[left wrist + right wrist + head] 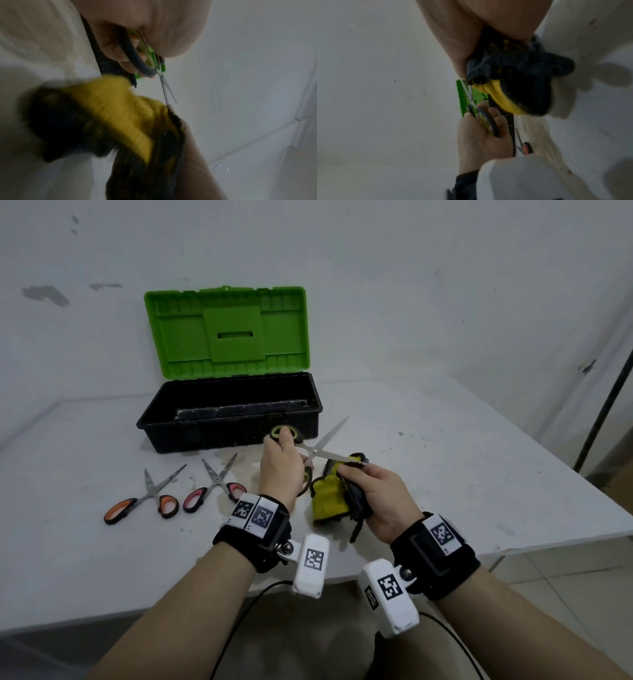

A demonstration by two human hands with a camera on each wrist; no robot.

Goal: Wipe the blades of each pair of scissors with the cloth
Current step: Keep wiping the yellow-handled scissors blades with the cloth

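Observation:
My left hand grips the green-and-black handles of a pair of scissors, whose blades stand spread wide above the table. One blade points up and to the right; the other runs right into the yellow-and-black cloth. My right hand holds that cloth and pinches it round the lower blade near its tip. The left wrist view shows the dark handle loop in my fingers and the cloth at the blade's end. Two more pairs lie on the table to the left: orange-handled scissors and pink-handled scissors.
An open toolbox with a black base and raised green lid stands behind my hands against the wall. The white table stretches to the right, its front edge close to my wrists. A dark pole leans at the far right.

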